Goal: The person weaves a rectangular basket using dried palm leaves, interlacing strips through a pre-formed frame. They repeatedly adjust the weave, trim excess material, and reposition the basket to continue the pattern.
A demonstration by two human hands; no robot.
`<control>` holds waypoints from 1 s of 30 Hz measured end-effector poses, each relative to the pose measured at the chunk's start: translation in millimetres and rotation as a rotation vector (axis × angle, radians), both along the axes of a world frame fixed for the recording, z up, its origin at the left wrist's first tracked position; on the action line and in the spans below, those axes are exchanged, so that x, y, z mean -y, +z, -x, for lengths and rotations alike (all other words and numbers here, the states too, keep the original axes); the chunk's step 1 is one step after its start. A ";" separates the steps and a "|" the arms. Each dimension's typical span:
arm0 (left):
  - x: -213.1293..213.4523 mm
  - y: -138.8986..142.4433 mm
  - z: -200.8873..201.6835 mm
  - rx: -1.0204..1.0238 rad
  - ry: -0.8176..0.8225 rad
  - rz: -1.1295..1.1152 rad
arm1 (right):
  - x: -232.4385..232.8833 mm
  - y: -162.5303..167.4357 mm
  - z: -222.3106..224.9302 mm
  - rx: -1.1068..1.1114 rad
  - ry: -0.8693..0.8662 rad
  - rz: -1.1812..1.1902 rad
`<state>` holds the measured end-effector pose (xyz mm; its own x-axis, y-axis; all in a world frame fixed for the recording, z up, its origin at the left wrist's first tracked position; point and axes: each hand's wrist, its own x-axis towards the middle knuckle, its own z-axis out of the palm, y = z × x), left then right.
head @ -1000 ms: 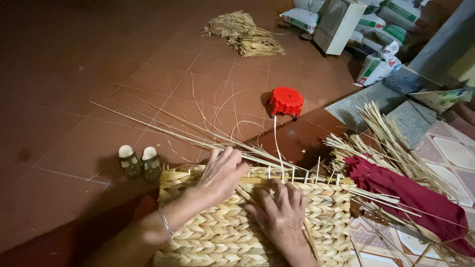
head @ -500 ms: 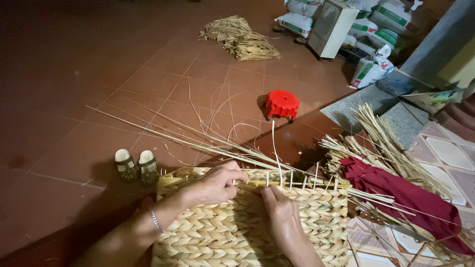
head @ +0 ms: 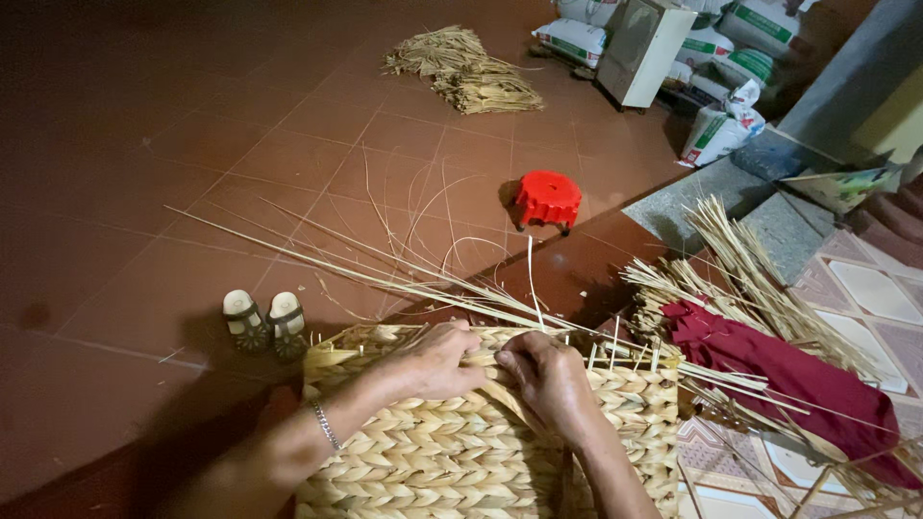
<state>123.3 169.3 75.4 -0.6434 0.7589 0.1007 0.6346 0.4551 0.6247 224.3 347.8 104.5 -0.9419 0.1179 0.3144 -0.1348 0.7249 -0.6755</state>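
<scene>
Straw-coloured braid fills the lower frame: the woven panel lies on the tiled floor, just in front of the person. Left hand presses down on the top edge, fingers curled over a strand. Right hand pinches a strand beside it, knuckles touching. Long loose reeds fan away up-left. Best done, I'd judge, by keeping tension even and tucking tight against the upright stakes. Red stool stands beyond; small sandals sit left.
</scene>
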 end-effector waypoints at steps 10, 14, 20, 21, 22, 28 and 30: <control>8.8 -5.2 -20.7 -0.571 -0.160 -0.175 | -4.5 1.3 -3.3 -0.067 -0.011 -0.074; 19.2 -14.9 -23.6 -0.908 -0.148 -0.343 | -6.9 -5.5 -0.2 -0.049 -0.031 -0.158; 13.4 -40.3 -9.1 -0.754 -0.189 -0.175 | -8.0 -28.1 14.5 -0.273 0.022 -0.366; 11.5 -42.8 -6.5 -0.701 -0.172 -0.123 | -8.1 -31.2 13.8 -0.364 0.050 -0.403; 9.6 -44.1 -4.2 -0.649 -0.153 -0.073 | -8.0 -33.8 12.2 -0.456 0.080 -0.442; -5.5 -21.2 -3.0 -0.272 -0.024 -0.034 | 5.0 -45.8 -16.0 -0.442 0.069 -0.456; -9.3 -5.5 -5.7 -0.147 0.036 0.112 | 6.7 -46.9 -20.9 -0.217 -0.030 -0.316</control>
<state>129.0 178.6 69.9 -0.6551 0.7472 0.1119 0.6973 0.5409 0.4703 245.2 341.0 57.6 -0.8471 0.0096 0.5313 -0.2256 0.8988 -0.3759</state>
